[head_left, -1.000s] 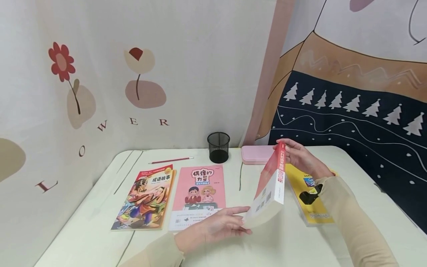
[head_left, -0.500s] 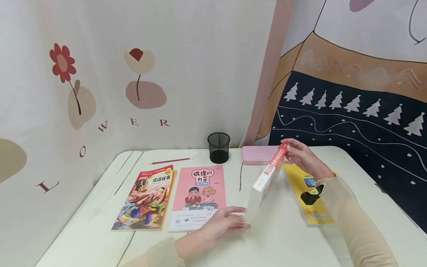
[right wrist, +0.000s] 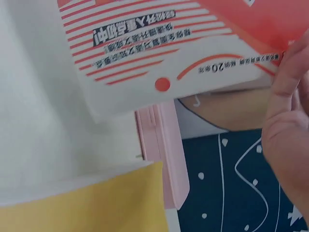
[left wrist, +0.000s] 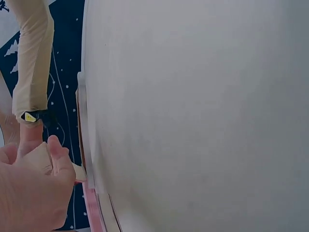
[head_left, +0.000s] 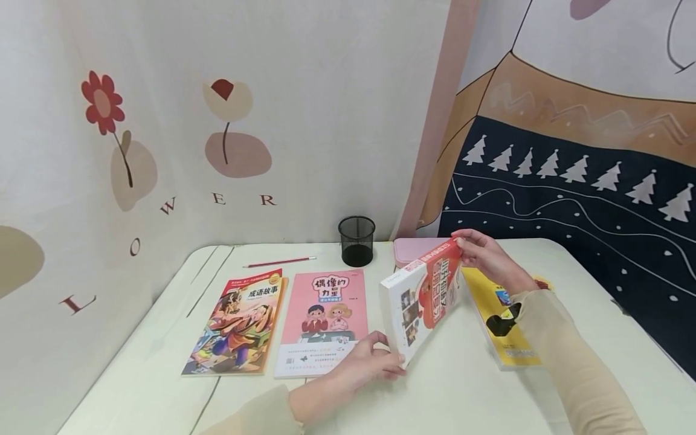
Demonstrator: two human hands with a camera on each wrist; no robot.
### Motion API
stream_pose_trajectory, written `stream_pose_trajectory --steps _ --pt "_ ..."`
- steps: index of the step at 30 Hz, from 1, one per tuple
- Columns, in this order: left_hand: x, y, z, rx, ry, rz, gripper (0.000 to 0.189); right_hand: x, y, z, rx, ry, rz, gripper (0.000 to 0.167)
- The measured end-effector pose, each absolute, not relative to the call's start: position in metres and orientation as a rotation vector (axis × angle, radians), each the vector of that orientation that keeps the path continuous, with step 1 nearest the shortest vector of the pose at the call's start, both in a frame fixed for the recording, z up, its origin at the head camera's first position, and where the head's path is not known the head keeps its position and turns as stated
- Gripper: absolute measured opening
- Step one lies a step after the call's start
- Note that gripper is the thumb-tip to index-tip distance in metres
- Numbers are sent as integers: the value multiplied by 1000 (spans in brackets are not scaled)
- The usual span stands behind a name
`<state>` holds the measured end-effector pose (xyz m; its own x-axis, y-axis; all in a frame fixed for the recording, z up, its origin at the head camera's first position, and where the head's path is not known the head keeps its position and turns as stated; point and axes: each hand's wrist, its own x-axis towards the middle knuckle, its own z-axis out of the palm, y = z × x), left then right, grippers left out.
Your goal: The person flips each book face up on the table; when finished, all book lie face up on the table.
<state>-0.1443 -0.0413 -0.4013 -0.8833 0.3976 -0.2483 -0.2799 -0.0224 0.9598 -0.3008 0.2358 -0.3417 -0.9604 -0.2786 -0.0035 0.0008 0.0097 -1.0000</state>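
Note:
Both hands hold a thick red and white book (head_left: 421, 299) tilted above the table in the head view, its spine and one cover showing. My right hand (head_left: 492, 258) pinches its upper far corner. At the lower near corner, my left hand (head_left: 371, 364) grips the edge between thumb and fingers. Seen from the right wrist, a striped red and white cover (right wrist: 140, 53) spreads beside the right hand (right wrist: 289, 111). In the left wrist view, the left hand (left wrist: 38, 188) hides most of the book.
A colourful storybook (head_left: 236, 326) and a pink book (head_left: 326, 314) lie to the left. A yellow book (head_left: 508, 344) lies under the right forearm. Behind stand a black mesh pen cup (head_left: 356, 241), a pink case (head_left: 415, 248) and a red pencil (head_left: 280, 261).
The held book has turned about its length: its spine has swung left and the cover with pictures now shows. Both hands keep hold of it, with only small shifts.

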Motion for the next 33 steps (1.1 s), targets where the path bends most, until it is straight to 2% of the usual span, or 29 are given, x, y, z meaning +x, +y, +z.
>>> stream_pose_trajectory --steps 3,14,23,33 --pt "-144 -40 -403 153 1824 1979 31 -302 232 -342 -249 2131 -2019 43" --pt "-145 -45 -400 125 1989 2007 31 -304 238 -347 -228 2122 -1991 53" --pt "-148 -45 -399 50 2048 2135 31 -304 235 -350 -134 2162 -1936 56" --pt "-145 -40 -409 18 2072 1992 31 -320 220 -371 -64 2427 -1667 58"
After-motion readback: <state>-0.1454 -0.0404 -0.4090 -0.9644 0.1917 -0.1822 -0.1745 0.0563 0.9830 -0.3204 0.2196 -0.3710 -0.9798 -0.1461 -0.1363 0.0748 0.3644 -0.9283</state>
